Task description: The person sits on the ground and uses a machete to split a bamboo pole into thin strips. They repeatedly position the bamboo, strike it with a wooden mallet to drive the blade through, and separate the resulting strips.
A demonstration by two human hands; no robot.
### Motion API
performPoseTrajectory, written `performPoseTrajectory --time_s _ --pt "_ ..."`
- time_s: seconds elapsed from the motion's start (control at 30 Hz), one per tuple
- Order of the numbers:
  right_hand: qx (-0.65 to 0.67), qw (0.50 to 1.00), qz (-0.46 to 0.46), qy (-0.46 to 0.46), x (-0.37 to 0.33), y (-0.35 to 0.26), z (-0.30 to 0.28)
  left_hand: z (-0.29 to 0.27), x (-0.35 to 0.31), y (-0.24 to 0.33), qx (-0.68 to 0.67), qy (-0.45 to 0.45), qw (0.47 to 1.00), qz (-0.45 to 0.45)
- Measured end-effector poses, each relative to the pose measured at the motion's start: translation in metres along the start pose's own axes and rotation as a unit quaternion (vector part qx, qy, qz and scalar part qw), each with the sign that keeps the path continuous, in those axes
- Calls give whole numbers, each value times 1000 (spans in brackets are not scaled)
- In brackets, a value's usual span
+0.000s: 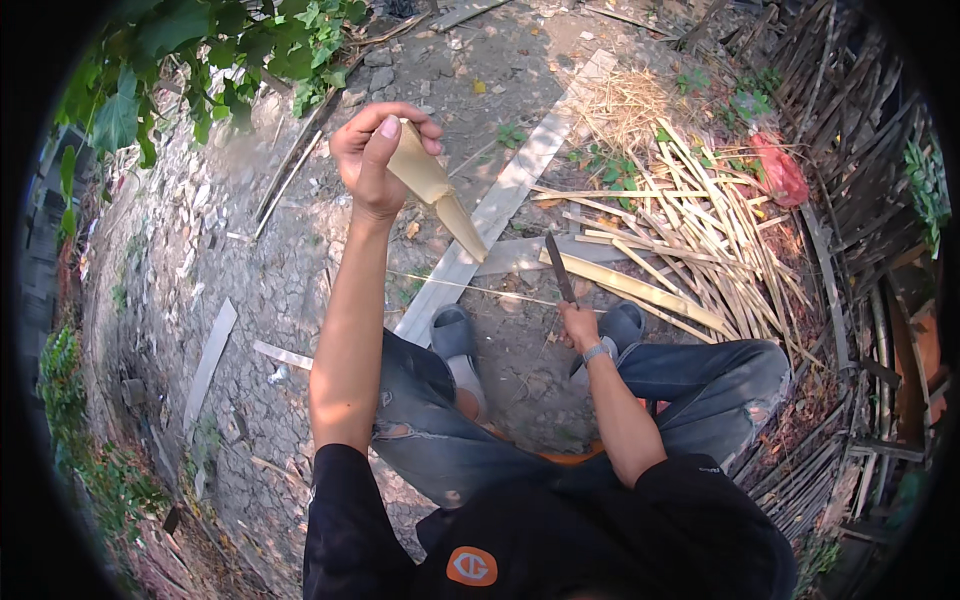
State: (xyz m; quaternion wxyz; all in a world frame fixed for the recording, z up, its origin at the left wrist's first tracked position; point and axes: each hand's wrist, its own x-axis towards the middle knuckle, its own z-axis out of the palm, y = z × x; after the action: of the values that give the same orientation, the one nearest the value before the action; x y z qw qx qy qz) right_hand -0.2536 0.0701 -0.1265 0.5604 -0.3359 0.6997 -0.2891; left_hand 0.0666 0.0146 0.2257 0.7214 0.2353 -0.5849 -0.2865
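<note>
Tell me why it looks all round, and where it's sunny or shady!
Head view: the fisheye lens leaves black corners and bends the stick fence near the rim; head view: sunlight speckles the ground at left and brightens the split bamboo strips; head view: shade darkens the soil between the slippers.

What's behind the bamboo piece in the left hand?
Ground shows around the bamboo piece, and a long gray board passes behind its lower tip; what the piece covers is hidden.
</note>
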Motion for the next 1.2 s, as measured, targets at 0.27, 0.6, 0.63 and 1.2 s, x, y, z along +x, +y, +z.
performPoseTrajectory --time_s 0.27,0.6,0.63,1.2 --pt "165 976 -134 -52 -81 -123 -8 35 -25 -54 153 11 988 -35" --pt "172 932 -307 -82 -208 -169 -54 -6 -47 -73 351 5 929 -119" --pt "171 931 -312 -84 -221 -172 -52 -8 -49 -71 332 2 935 -126" --pt "-42 828 -556 -61 -282 -216 -11 43 -65 -42 349 -31 929 -119"
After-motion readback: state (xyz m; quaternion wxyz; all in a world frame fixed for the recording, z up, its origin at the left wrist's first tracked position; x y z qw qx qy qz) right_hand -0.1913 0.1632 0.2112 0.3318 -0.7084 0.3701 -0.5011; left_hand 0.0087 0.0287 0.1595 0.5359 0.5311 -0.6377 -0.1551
